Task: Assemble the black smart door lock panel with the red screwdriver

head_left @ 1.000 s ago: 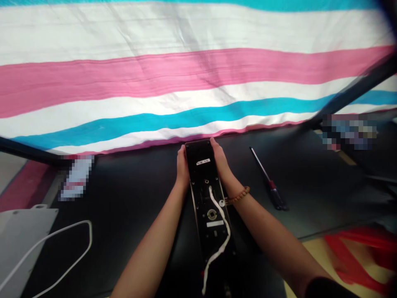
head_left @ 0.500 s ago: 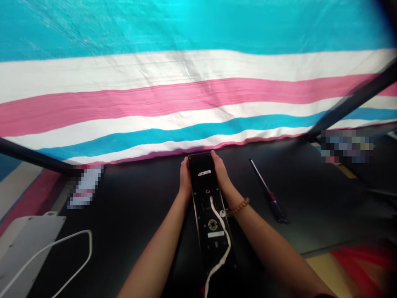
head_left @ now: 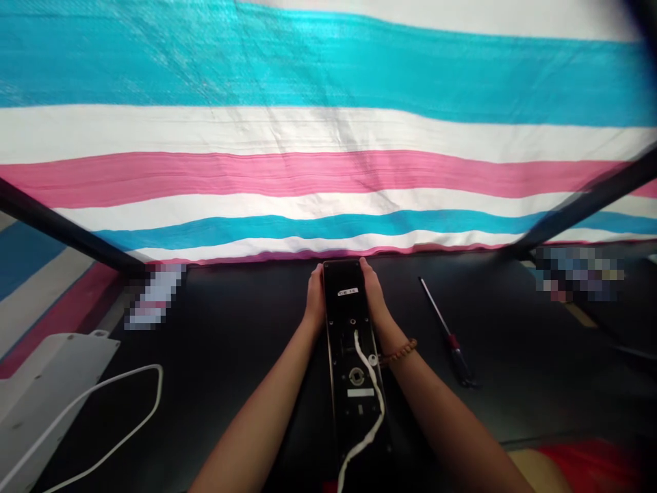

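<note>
We've got the black lock panel [head_left: 345,281] braced between left hand [head_left: 315,301] and right hand [head_left: 374,294] — fingers grasping its edges; only the view shifted (screwdriver [head_left: 452,349] untouched).

Striped tarp [head_left: 328,171] behind a black tabletop [head_left: 230,308]

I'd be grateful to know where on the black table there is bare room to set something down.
The widest bare patch of the black table lies between the left hand and the white cable. Another lies right of the screwdriver. It's crowded around the black panel, held by that hand and the right hand.
</note>
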Tool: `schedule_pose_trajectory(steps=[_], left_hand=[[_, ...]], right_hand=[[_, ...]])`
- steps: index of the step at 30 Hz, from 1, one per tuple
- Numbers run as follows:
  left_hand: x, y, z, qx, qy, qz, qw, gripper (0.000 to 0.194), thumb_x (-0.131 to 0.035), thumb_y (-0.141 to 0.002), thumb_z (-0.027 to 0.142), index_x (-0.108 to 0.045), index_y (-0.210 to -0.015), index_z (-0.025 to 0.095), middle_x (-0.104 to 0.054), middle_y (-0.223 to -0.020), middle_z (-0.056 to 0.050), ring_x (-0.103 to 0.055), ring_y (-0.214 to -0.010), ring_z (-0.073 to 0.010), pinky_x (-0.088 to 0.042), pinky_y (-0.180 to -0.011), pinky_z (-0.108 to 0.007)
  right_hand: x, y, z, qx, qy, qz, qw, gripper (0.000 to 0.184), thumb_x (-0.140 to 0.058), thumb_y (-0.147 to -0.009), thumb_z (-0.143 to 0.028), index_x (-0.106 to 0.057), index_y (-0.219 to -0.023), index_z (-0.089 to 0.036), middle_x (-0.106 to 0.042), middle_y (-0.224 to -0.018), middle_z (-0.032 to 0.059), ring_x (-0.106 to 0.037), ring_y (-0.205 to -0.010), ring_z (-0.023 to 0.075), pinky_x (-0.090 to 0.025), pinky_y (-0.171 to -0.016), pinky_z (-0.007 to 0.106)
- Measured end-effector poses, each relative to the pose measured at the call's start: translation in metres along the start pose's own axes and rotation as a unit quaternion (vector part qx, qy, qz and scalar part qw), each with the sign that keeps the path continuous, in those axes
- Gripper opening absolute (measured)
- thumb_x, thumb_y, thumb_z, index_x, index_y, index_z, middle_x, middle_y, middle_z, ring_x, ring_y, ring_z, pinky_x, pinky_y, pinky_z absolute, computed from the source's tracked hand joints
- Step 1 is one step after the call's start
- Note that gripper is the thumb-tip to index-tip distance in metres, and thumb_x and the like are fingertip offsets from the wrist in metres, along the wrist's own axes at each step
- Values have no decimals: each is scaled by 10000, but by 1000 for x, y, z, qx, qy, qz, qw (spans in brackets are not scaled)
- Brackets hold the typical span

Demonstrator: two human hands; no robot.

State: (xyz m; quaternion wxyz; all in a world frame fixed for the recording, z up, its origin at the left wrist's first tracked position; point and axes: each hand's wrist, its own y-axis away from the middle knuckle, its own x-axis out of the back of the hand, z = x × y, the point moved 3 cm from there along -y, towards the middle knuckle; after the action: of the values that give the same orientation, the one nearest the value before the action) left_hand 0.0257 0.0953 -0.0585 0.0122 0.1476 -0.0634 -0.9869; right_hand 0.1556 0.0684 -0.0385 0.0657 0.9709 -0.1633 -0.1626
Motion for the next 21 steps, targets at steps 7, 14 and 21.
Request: schedule_pose_trajectory(steps=[7,14,21], left_hand=[[2,-4,-3,-10,-9,12,1000,333,-574,-886,482,-642,-725,197,-644,-695,5,-594,-736,-183,-482,-721,-289],[0,-7,1,26,-32,-8,999,412,-564,-885,528,-577,-645,193,-585,-610,13,-504,-595,-149,-427,-621,-281],[-4,-4,3,46,-16,-6,999,426,-600,-855,558,-567,-646,188,-554,-590,17,-476,-562,-136,-404,-581,-272]], right_hand=[[1,2,-5,23,58,37,997,510,-602,-751,-702,-621,-658,-201,-647,-606,12,-582,-619,189,-454,-612,310],[11,-6,1,108,138,75,982,440,-568,-809,-612,-502,-624,-219,-482,-578,-44,-410,-590,133,-352,-571,259],[13,-3,-2,145,172,98,969,472,-512,-856,-616,-455,-605,-220,-413,-572,-50,-350,-579,125,-305,-554,251]])
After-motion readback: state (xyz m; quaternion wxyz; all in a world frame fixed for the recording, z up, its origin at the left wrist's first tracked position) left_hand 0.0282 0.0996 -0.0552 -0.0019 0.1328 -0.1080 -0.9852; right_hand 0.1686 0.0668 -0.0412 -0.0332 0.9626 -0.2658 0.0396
